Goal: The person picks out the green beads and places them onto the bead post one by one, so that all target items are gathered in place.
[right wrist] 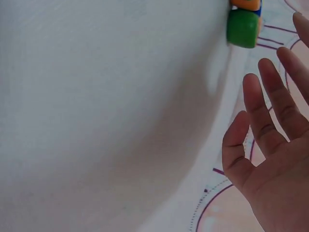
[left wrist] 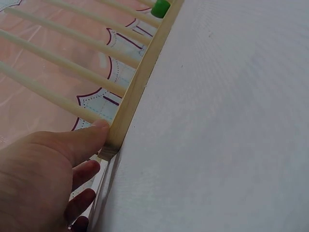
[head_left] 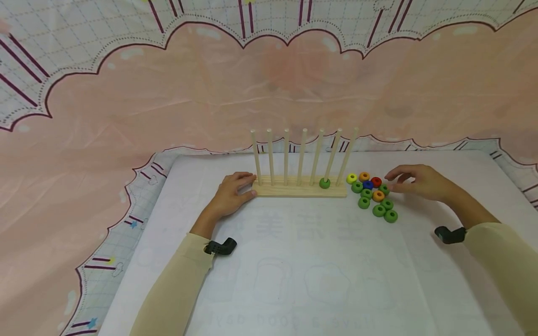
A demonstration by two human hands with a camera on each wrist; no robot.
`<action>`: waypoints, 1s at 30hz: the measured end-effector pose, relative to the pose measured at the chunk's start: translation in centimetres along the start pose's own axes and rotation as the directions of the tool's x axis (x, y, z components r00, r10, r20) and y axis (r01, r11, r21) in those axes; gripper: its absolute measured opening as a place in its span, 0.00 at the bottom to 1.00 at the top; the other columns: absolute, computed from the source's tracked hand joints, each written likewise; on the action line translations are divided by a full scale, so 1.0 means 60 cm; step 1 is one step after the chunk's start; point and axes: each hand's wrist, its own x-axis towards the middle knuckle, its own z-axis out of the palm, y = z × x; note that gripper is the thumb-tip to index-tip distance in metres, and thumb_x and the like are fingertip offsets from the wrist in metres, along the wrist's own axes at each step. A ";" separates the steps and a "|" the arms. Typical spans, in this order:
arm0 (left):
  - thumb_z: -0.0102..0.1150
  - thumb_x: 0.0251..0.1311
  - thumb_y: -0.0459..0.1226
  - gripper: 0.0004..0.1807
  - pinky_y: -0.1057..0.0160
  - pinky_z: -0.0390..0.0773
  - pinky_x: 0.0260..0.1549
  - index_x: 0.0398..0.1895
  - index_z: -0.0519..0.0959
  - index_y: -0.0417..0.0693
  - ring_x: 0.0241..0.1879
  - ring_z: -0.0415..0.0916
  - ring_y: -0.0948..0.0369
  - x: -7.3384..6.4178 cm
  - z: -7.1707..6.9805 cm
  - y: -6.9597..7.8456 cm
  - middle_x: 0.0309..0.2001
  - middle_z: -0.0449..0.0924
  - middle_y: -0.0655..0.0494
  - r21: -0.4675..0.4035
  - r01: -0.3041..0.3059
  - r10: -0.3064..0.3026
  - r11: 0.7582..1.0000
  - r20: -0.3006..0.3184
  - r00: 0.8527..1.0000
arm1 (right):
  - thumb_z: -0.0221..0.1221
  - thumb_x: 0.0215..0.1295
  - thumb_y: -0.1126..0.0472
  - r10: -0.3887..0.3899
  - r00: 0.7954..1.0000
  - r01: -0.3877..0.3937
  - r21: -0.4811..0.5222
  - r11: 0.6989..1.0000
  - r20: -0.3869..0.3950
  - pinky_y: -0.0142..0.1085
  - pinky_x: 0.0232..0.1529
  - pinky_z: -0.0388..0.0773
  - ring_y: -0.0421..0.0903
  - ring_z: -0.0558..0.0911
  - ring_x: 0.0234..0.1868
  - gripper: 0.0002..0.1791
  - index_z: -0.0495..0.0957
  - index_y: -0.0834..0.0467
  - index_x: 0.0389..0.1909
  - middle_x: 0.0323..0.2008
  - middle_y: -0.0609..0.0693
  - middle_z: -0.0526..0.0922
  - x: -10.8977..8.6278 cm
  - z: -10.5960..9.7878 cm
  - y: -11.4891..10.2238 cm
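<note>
A wooden peg rack [head_left: 294,192] with several upright pegs stands on the table, and a green bead [head_left: 325,183] sits low on one peg towards its right. At the rack's left end my left hand [head_left: 232,194] holds the base, thumb at the front corner and a finger at the back. In the left wrist view the thumb [left wrist: 82,142] touches the base close to the end peg. My right hand [head_left: 418,183] hovers beside the loose beads, fingers spread and a little bent, holding nothing. Its fingertips overlap a green bead [head_left: 384,189] in the head view.
Right of the rack lies a cluster of beads: a yellow bead [head_left: 351,178], a red bead [head_left: 376,182], a blue bead [head_left: 367,185], two orange ones and several green ones. A white sheet [head_left: 269,280] covers the table, with a patterned cloth [head_left: 273,84] behind.
</note>
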 end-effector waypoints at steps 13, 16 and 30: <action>0.66 0.66 0.41 0.19 0.42 0.65 0.62 0.59 0.84 0.49 0.60 0.74 0.49 -0.001 0.002 0.000 0.61 0.80 0.50 -0.037 0.002 -0.005 0.999 -0.071 0.997 | 0.65 0.66 0.40 0.074 0.996 -0.077 0.043 0.996 0.058 0.42 0.50 0.76 0.53 0.78 0.54 0.30 0.79 0.54 0.61 0.58 0.55 0.81 0.009 0.014 0.021; 0.67 0.65 0.43 0.19 0.40 0.59 0.58 0.58 0.85 0.52 0.60 0.72 0.49 -0.001 0.003 -0.001 0.61 0.81 0.52 -0.001 0.005 -0.005 1.000 -0.075 0.997 | 0.66 0.65 0.40 0.082 0.993 -0.086 0.051 0.995 0.084 0.45 0.51 0.76 0.53 0.76 0.55 0.30 0.79 0.53 0.61 0.58 0.54 0.81 0.013 0.015 0.021; 0.66 0.66 0.45 0.19 0.40 0.58 0.64 0.59 0.84 0.55 0.63 0.71 0.48 0.001 0.001 -0.006 0.62 0.80 0.54 -0.039 0.051 -0.053 0.998 -0.052 0.997 | 0.70 0.61 0.42 0.074 0.991 -0.083 0.082 0.993 0.111 0.38 0.48 0.73 0.52 0.75 0.52 0.29 0.81 0.54 0.58 0.54 0.53 0.82 0.017 0.012 0.012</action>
